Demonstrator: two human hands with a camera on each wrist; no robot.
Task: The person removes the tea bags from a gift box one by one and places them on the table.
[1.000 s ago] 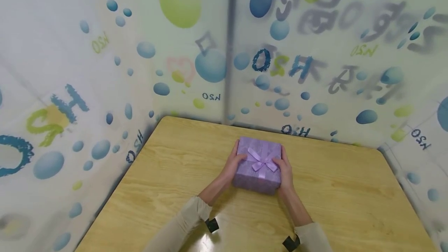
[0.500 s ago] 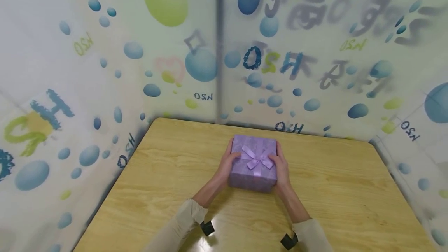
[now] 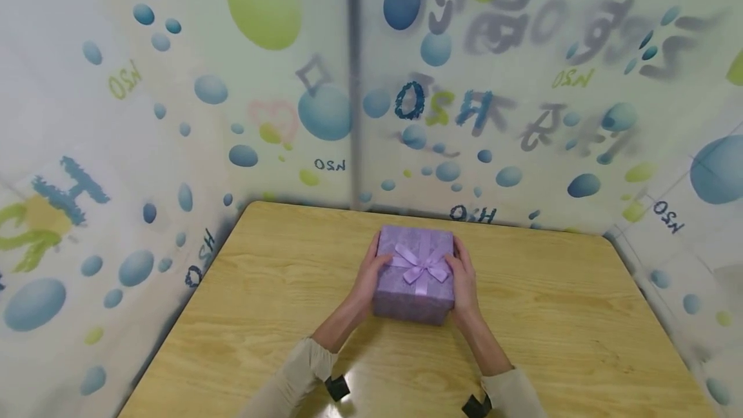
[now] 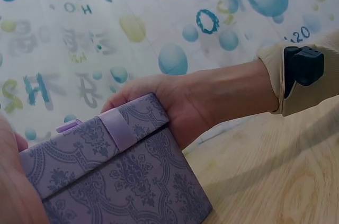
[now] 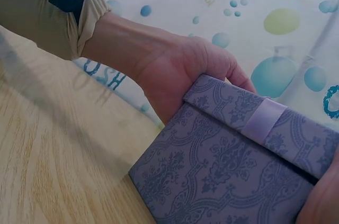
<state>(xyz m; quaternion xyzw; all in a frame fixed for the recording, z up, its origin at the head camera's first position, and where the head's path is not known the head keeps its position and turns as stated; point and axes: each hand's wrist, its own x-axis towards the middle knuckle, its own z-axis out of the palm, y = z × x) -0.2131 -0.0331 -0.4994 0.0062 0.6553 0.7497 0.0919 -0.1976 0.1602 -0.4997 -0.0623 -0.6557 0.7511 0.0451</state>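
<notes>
A purple patterned gift box (image 3: 413, 282) with a lilac ribbon bow (image 3: 419, 265) sits on the wooden table (image 3: 278, 315), near the middle towards the back. My left hand (image 3: 367, 274) grips its left side with the thumb on the lid. On the opposite side my right hand (image 3: 464, 280) grips it the same way. In the left wrist view the box (image 4: 122, 176) fills the lower left, with the right hand (image 4: 196, 102) behind it. In the right wrist view the box (image 5: 233, 171) lies low, with the left hand (image 5: 180, 70) wrapped round its far edge.
Walls covered in a sheet printed with blue and green bubbles (image 3: 325, 108) enclose the table at the back and on both sides. A dark vertical seam (image 3: 352, 76) runs down the back corner. Bare wood (image 3: 580, 334) surrounds the box.
Both hands keep their hold on the box. The head view has drifted, so the box sits slightly further left in the picture; it has barely moved on the table.
</notes>
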